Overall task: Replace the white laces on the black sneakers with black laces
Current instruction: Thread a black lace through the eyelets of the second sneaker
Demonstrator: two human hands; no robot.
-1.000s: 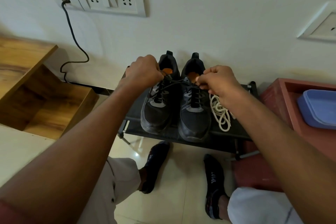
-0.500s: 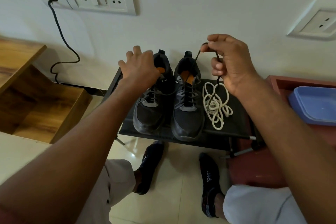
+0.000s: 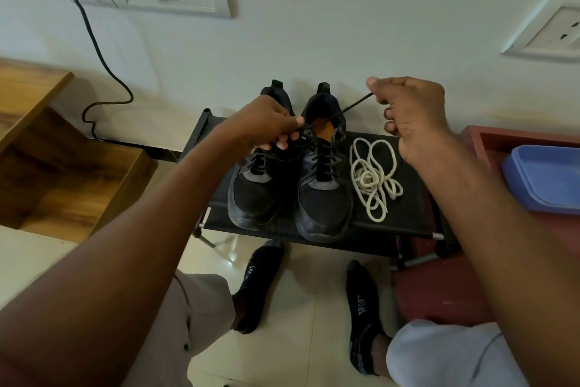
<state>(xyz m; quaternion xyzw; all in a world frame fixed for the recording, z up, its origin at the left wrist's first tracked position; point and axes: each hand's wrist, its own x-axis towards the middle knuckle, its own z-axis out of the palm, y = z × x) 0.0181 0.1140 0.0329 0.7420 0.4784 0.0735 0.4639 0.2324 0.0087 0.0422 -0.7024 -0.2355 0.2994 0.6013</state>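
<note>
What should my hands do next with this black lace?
Probably cross the two ends and tie the knot. Right hand and left hand each pinch the black lace taut over the sneakers; the white laces already lie aside.

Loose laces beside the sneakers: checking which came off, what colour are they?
White, slightly cream, loose laces coiled on the rack; head view.

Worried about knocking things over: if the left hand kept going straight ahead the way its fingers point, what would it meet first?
Probably the right sneaker's collar; the left hand points rightward over it, though depth is unclear.
</note>
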